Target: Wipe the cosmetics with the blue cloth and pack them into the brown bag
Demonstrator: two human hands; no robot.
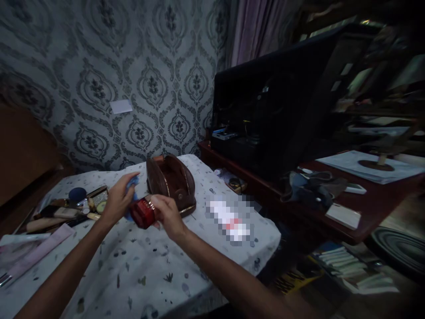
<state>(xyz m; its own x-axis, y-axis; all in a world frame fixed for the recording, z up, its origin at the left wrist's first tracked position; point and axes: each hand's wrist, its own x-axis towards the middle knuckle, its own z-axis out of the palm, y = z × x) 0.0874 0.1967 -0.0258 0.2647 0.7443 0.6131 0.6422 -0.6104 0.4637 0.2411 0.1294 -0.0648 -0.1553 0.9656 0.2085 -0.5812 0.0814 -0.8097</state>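
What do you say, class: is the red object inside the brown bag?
No, the right hand holds the red object outside the brown bag.

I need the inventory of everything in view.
sheet: 1, white patterned, centre
bag: 1, brown, on sheet
bottle: 1, red, before bag
wad: 1, blue, beside bottle
small items: several, mixed colours, left
pixelated patch: 1, whitish, on sheet
wallpaper: 1, grey, behind
card: 1, white, on wallpaper
curtain: 1, purple, top
panel: 1, brown, left
desk: 1, reddish, right
box: 1, black, on desk
papers: several, white, on desk
Others: too dark or blurred
left hand: 1, bare, holding wad
right hand: 1, bare, holding bottle
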